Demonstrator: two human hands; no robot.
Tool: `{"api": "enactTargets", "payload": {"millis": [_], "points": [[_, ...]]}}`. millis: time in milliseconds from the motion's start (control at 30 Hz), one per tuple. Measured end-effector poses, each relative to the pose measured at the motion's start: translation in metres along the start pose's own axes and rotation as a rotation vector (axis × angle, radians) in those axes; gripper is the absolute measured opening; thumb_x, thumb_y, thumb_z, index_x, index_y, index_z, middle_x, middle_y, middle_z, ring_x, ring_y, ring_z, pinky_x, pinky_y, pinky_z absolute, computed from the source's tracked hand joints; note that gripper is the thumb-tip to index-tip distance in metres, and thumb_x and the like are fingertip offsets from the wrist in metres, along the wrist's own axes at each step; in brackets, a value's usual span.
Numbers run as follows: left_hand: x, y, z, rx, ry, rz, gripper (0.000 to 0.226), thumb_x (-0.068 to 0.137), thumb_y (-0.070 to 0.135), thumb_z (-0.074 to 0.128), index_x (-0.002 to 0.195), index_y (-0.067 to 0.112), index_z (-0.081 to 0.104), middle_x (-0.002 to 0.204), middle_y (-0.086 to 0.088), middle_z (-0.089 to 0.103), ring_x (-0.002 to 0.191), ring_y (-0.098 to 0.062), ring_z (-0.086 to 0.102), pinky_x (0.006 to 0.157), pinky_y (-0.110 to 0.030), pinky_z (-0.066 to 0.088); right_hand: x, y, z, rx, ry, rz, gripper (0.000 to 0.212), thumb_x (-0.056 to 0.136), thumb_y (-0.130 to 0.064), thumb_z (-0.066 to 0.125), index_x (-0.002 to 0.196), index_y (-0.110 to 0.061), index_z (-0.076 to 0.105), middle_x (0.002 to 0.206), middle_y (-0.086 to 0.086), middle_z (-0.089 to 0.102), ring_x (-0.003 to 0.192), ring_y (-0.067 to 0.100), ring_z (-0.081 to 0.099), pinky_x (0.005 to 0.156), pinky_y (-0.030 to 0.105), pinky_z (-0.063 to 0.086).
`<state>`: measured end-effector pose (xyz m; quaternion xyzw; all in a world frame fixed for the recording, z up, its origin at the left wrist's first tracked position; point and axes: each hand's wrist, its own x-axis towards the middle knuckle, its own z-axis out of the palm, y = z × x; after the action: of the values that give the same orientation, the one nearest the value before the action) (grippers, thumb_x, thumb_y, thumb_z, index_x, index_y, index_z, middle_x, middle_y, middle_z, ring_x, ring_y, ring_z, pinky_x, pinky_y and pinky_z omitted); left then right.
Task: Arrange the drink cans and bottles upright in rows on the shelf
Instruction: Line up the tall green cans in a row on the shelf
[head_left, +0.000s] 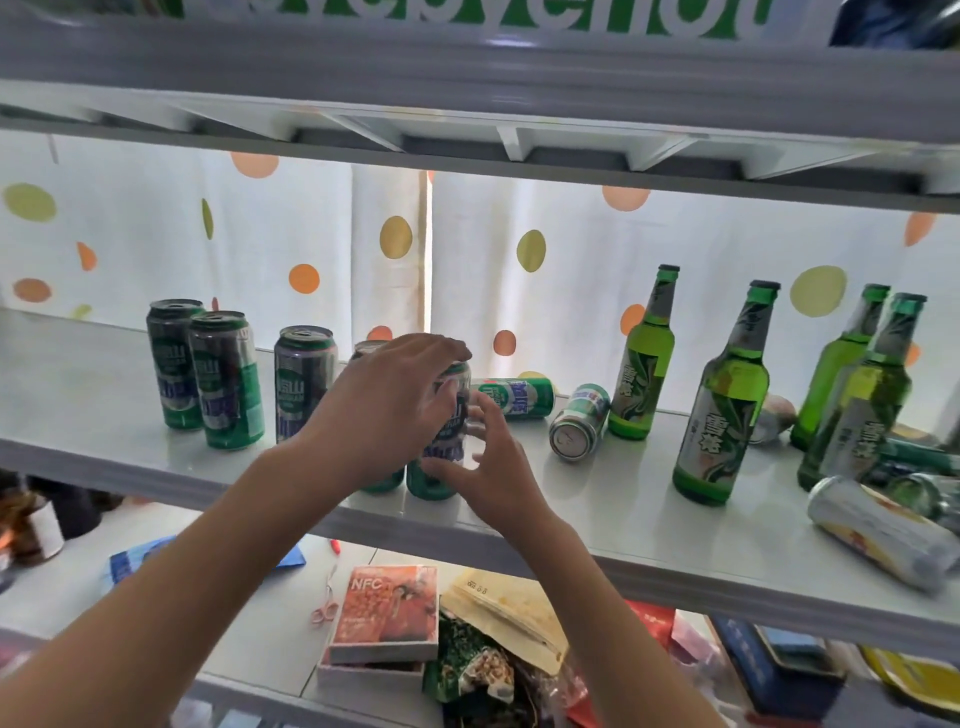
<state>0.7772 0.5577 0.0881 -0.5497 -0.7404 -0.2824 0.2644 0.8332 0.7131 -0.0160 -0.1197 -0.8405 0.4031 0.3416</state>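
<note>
**Two hands at a can on the shelf**

Left hand (387, 400) curls its fingers over the top and side of a tall green can (441, 457) and holds it. This can stands up near the front edge of the white shelf (623, 514). Right hand (493, 467) is beside the can with its fingers spread wide and straight; the fingertips are right at the can's side.

Three more cans stand up on the left: two close together (174, 364) (226, 379) and one (304, 379) nearer the hands. Another can is mostly hidden behind the left hand.

Two cans lie on their sides just behind the right hand (514, 397) (579, 421). Four green bottles stand to the right (644, 364) (722, 405) (841, 364) (867, 395). One silver can (883, 530) lies down at the far right.
</note>
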Motion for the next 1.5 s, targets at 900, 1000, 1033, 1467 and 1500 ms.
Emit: {"api": "enactTargets", "payload": {"millis": [900, 1000, 1033, 1467, 1500], "points": [[0.071, 0.067, 0.239, -0.122, -0.267, -0.573, 0.092, 0.073, 0.085, 0.04, 0.126, 0.009, 0.043, 0.122, -0.013, 0.057, 0.113, -0.031, 0.05, 0.091, -0.042, 0.045, -0.039, 0.078, -0.148, -0.538, 0.508, -0.098, 0.04, 0.08, -0.003, 0.066, 0.119, -0.01, 0.06, 0.11, 0.004, 0.064, 0.101, 0.02, 0.06, 0.088, 0.027, 0.046], [0.077, 0.064, 0.245, -0.071, -0.273, -0.616, 0.093, 0.07, 0.088, 0.036, 0.117, 0.009, 0.05, 0.112, -0.012, 0.064, 0.108, -0.031, 0.052, 0.083, -0.039, 0.042, -0.037, 0.082, -0.146, -0.544, 0.478, -0.079, 0.043, 0.078, -0.002, 0.065, 0.12, -0.009, 0.06, 0.11, 0.005, 0.064, 0.101, 0.02, 0.059, 0.088, 0.023, 0.042], [0.077, 0.063, 0.247, -0.07, -0.257, -0.618, 0.089, 0.07, 0.087, 0.037, 0.111, 0.009, 0.053, 0.108, -0.012, 0.065, 0.105, -0.031, 0.053, 0.079, -0.037, 0.041, -0.037, 0.083, -0.147, -0.541, 0.477, -0.071, 0.043, 0.078, -0.002, 0.065, 0.12, -0.009, 0.06, 0.109, 0.005, 0.064, 0.1, 0.02, 0.059, 0.087, 0.022, 0.041], [0.059, 0.066, 0.234, -0.221, 0.013, -0.641, 0.07, 0.057, 0.073, 0.069, 0.094, 0.014, 0.061, 0.092, -0.003, 0.063, 0.086, -0.022, 0.057, 0.075, -0.031, 0.05, -0.037, 0.086, -0.15, -0.474, 0.443, 0.065, 0.04, 0.084, -0.005, 0.063, 0.123, -0.013, 0.058, 0.111, 0.001, 0.062, 0.104, 0.017, 0.057, 0.081, 0.021, 0.041], [0.056, 0.066, 0.23, -0.252, 0.032, -0.599, 0.065, 0.059, 0.066, 0.074, 0.095, 0.013, 0.061, 0.094, -0.003, 0.062, 0.084, -0.021, 0.056, 0.074, -0.029, 0.047, -0.037, 0.086, -0.151, -0.472, 0.442, 0.073, 0.04, 0.084, -0.005, 0.063, 0.123, -0.013, 0.058, 0.112, 0.001, 0.062, 0.104, 0.016, 0.057, 0.08, 0.021, 0.04]]}}
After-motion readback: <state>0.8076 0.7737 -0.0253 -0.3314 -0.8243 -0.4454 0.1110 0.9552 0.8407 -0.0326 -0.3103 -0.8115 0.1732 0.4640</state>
